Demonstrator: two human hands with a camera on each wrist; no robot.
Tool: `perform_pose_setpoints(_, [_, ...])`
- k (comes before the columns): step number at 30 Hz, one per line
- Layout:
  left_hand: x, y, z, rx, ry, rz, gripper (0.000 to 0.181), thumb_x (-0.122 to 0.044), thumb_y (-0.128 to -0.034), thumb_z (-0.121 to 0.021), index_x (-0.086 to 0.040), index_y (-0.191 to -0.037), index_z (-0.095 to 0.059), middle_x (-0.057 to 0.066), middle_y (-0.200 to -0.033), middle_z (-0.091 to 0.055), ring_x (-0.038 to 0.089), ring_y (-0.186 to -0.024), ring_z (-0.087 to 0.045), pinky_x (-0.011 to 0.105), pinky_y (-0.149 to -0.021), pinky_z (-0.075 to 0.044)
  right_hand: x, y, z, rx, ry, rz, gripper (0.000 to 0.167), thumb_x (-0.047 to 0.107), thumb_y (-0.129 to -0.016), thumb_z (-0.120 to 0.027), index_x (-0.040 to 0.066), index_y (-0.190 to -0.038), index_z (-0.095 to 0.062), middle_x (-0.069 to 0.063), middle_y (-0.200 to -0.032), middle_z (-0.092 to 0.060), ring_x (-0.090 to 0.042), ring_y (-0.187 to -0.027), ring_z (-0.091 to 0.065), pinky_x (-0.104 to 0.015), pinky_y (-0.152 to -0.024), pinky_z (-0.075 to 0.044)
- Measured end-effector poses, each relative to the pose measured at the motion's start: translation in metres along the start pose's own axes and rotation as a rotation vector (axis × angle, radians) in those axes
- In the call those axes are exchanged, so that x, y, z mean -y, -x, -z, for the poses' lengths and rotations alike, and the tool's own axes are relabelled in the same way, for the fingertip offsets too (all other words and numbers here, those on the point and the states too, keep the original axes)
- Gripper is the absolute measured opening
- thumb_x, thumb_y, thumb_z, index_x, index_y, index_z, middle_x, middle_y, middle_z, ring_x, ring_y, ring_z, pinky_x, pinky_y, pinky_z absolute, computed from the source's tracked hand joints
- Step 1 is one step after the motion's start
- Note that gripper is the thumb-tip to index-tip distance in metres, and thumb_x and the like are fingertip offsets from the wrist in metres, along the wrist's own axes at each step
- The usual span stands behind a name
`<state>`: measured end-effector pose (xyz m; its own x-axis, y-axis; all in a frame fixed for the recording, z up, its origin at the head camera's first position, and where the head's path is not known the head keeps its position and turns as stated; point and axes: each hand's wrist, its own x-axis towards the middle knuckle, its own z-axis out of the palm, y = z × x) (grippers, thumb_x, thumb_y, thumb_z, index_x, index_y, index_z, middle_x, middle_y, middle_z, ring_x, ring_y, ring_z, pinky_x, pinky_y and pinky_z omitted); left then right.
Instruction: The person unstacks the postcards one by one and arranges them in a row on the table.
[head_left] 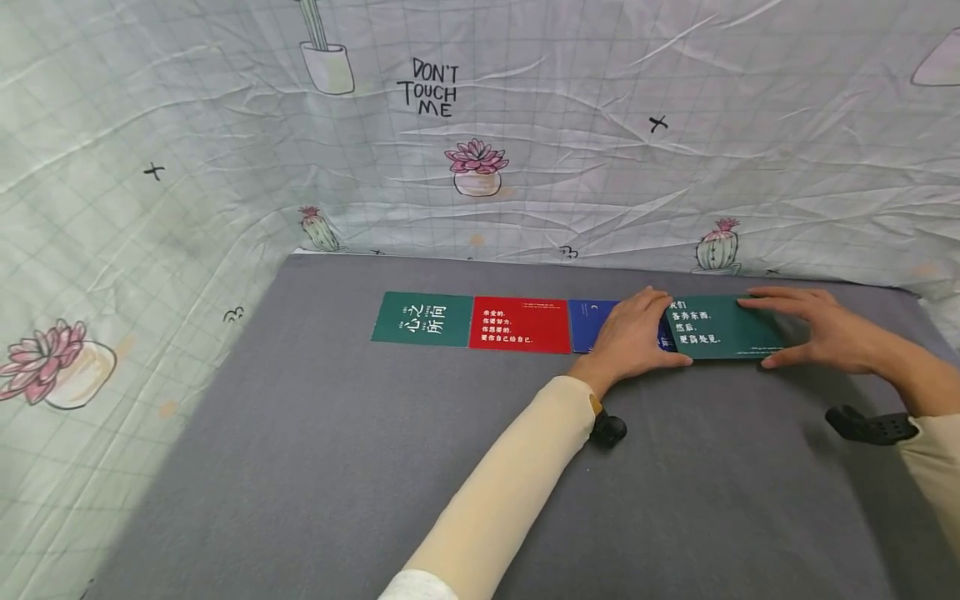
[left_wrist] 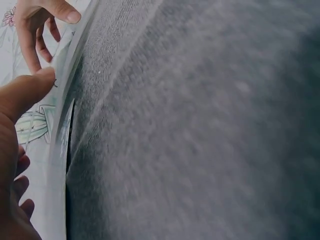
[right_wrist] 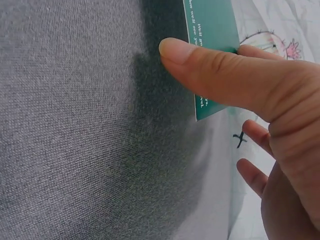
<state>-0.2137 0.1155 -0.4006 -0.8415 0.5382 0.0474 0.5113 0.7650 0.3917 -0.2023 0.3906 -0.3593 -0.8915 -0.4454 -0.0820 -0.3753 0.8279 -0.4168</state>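
Near the back of the grey surface, a green card [head_left: 727, 325] with white lettering lies between both hands. The left hand [head_left: 633, 329] is at its left end, fingertips at the far edge and thumb at the near edge. That hand partly covers a blue card [head_left: 588, 325]. At the right end, the right hand [head_left: 832, 329] grips the card, its thumb [right_wrist: 215, 70] crossing the near side in the right wrist view. A red card [head_left: 520, 325] and another green card [head_left: 422, 319] continue the row leftward. The left wrist view hides the left hand's grip.
A grey cloth-covered surface [head_left: 337, 467] extends toward the person. Behind it and on the left hangs a pale sheet [head_left: 570, 183] printed with potted plants. Dark bands circle both wrists, including a black strap [head_left: 870, 425] on the right.
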Motion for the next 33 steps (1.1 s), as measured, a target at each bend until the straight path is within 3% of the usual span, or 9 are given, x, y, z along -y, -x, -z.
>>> perform_pose_setpoints(12, [-0.008, -0.015, -0.01, 0.056, -0.073, 0.027, 0.084, -0.064, -0.0791, -0.062, -0.026, -0.148, -0.034, -0.015, -0.15, -0.03, 0.003, -0.142, -0.012, 0.023, -0.113, -0.011, -0.017, 0.001, 0.0, 0.041, -0.056, 0.016, 0.078, 0.02, -0.065, -0.088, 0.003, -0.133, -0.053, -0.024, -0.143, -0.035, -0.052, -0.131, -0.021, -0.071, -0.099, -0.007])
perform_pose_setpoints(22, [-0.014, -0.019, -0.013, 0.063, -0.142, 0.042, 0.084, -0.068, -0.0791, -0.059, -0.028, -0.148, -0.033, -0.017, -0.15, -0.028, 0.004, -0.142, -0.009, 0.023, -0.113, -0.009, -0.022, -0.001, 0.003, 0.081, -0.043, -0.028, 0.079, 0.021, -0.065, -0.087, 0.004, -0.134, -0.053, -0.024, -0.145, -0.033, -0.051, -0.132, -0.021, -0.072, -0.095, -0.018])
perform_pose_setpoints(33, [-0.008, -0.019, -0.012, 0.092, -0.2, 0.044, 0.084, -0.069, -0.0809, -0.055, -0.028, -0.149, -0.03, -0.016, -0.151, -0.026, 0.006, -0.143, -0.007, 0.027, -0.114, -0.007, -0.02, -0.009, -0.001, 0.134, -0.073, -0.069, 0.081, 0.023, -0.067, -0.087, 0.003, -0.137, -0.049, -0.025, -0.146, -0.03, -0.053, -0.133, -0.018, -0.072, -0.095, -0.017])
